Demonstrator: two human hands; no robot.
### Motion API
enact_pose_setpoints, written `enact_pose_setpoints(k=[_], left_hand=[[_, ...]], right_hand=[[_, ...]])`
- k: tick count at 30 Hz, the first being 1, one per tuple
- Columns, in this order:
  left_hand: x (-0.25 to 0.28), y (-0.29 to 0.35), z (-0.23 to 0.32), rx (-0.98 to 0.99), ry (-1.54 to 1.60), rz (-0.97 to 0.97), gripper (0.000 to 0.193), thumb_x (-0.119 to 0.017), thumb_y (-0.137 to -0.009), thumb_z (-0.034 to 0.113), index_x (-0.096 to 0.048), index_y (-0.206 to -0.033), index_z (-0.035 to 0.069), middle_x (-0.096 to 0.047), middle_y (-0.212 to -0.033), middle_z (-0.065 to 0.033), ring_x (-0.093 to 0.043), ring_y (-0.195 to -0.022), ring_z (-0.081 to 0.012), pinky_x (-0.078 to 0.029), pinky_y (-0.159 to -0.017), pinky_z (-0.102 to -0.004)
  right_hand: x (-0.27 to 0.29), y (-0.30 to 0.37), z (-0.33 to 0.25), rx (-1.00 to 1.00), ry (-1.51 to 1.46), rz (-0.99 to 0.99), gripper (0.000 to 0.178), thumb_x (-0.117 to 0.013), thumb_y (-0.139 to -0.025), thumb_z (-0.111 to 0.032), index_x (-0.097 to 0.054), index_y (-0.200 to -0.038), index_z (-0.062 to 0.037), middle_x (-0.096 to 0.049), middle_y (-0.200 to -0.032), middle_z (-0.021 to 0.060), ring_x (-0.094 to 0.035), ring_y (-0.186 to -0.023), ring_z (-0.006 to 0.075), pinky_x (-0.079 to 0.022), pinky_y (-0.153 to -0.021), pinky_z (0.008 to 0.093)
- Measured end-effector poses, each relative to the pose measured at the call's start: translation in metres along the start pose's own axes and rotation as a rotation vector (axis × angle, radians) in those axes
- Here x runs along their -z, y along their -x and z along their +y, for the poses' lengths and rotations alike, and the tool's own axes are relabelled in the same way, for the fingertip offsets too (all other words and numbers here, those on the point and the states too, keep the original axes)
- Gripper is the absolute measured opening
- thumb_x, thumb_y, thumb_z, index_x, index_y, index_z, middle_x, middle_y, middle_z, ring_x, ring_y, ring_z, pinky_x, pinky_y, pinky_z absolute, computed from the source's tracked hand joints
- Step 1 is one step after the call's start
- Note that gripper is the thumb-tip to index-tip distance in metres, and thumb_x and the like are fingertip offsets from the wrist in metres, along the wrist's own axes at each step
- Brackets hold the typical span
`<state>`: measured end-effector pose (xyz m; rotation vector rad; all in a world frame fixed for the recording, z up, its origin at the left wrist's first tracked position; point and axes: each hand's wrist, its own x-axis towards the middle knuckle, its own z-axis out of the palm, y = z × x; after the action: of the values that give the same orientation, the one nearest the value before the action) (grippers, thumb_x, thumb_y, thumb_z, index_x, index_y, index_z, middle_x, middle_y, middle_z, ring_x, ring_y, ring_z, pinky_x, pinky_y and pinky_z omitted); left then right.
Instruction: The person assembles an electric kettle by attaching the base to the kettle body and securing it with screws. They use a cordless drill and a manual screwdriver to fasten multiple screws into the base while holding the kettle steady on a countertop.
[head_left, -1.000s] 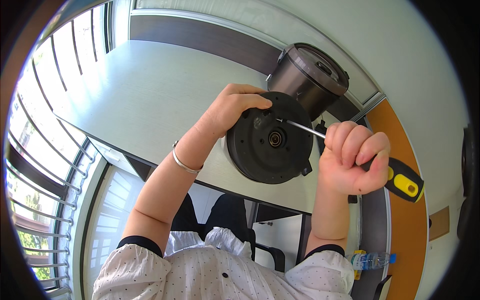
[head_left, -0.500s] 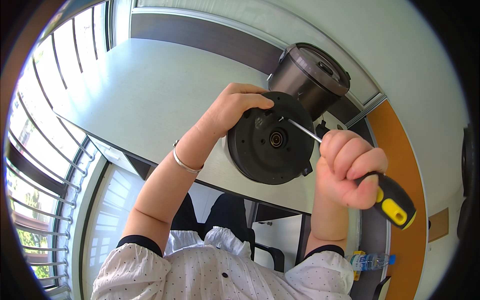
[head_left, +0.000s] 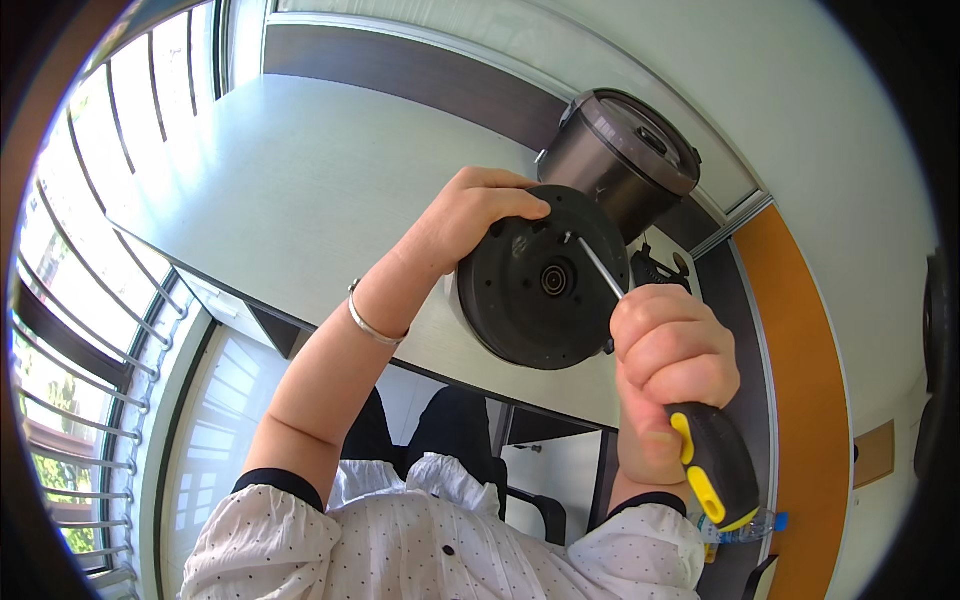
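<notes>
We hold a round black appliance base [head_left: 530, 320] with its underside turned toward us, over the white desk [head_left: 330, 170]; whether it rests there, we cannot tell. Our left hand [head_left: 482, 210] clasps the base's upper-left rim, thumb on its face. Our right hand [head_left: 672, 355], near the base's lower right, curls tightly around a black-and-yellow screwdriver [head_left: 725, 465], its tip above the base's central ring. Behind the base stands a brown rice cooker [head_left: 620, 165].

head view | fisheye, worn up top | faces down | near desk [head_left: 310, 190]
</notes>
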<state>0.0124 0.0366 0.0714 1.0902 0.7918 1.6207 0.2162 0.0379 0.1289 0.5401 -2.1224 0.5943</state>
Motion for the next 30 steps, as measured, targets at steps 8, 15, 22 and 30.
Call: enact_pose_setpoints(k=[8,15,22,30], left_hand=[[-0.001,0.0,0.001,0.026,0.023,0.006,0.033,-0.063,-0.077,0.01,-0.063,-0.101,-0.013,-0.066,-0.087,-0.016,-0.064,-0.073,-0.0189,-0.053,-0.068,-0.0275],[-0.002,-0.003,-0.001,0.019,0.036,-0.003,0.034,-0.063,-0.077,0.01,-0.062,-0.102,-0.014,-0.066,-0.087,-0.0161,-0.063,-0.076,-0.0192,-0.052,-0.069,-0.0282],[0.002,-0.001,-0.002,0.008,0.004,0.017,0.032,-0.06,-0.079,0.01,-0.063,-0.102,-0.013,-0.066,-0.088,-0.0149,-0.063,-0.076,-0.0177,-0.052,-0.069,-0.027],[0.0,-0.003,-0.002,0.016,0.024,0.003,0.035,-0.063,-0.076,0.01,-0.062,-0.102,-0.014,-0.066,-0.089,-0.0173,-0.064,-0.076,-0.0203,-0.053,-0.069,-0.0286]], right_hand=[[-0.009,0.006,-0.004,-0.042,0.047,0.054,0.031,-0.074,-0.074,-0.023,-0.046,-0.072,-0.0082,-0.048,-0.059,0.0037,-0.05,-0.056,0.0245,-0.046,-0.054,0.0329],[-0.016,0.011,-0.004,-0.024,0.065,0.079,0.034,-0.071,-0.077,-0.029,-0.045,-0.071,-0.0085,-0.046,-0.057,0.0029,-0.047,-0.051,0.0221,-0.043,-0.05,0.0321],[-0.022,0.009,-0.001,-0.001,0.037,0.069,0.032,-0.071,-0.076,-0.027,-0.046,-0.071,-0.0083,-0.046,-0.057,0.0029,-0.046,-0.05,0.0216,-0.043,-0.05,0.0316],[-0.018,0.006,0.003,-0.023,-0.073,0.22,0.039,-0.067,-0.081,-0.035,-0.043,-0.066,-0.0073,-0.04,-0.052,0.0016,-0.034,-0.042,0.0155,-0.028,-0.042,0.0288]])
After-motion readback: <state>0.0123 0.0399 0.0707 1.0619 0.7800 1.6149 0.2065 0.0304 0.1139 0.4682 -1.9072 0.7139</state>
